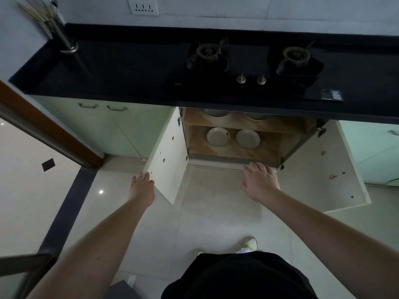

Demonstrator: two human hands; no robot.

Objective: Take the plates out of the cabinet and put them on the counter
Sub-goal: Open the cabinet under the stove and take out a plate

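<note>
Under the black counter (121, 67) the cabinet (235, 152) stands with both doors swung wide. Two white plates lie side by side on its lower shelf, the left plate (218, 137) and the right plate (247, 139). On the upper shelf two more round white dishes (217, 113) are half hidden by the counter edge. My left hand (141, 183) rests with its fingers against the outer edge of the left door (167, 160). My right hand (259, 180) hovers flat, fingers spread, just in front of the cabinet's bottom sill, holding nothing.
A two-burner gas hob (248, 65) takes up the right half of the counter. A metal utensil holder (64, 37) stands at the counter's far left. The right door (319, 169) sticks out over the floor. A brown door frame (49, 130) runs along the left.
</note>
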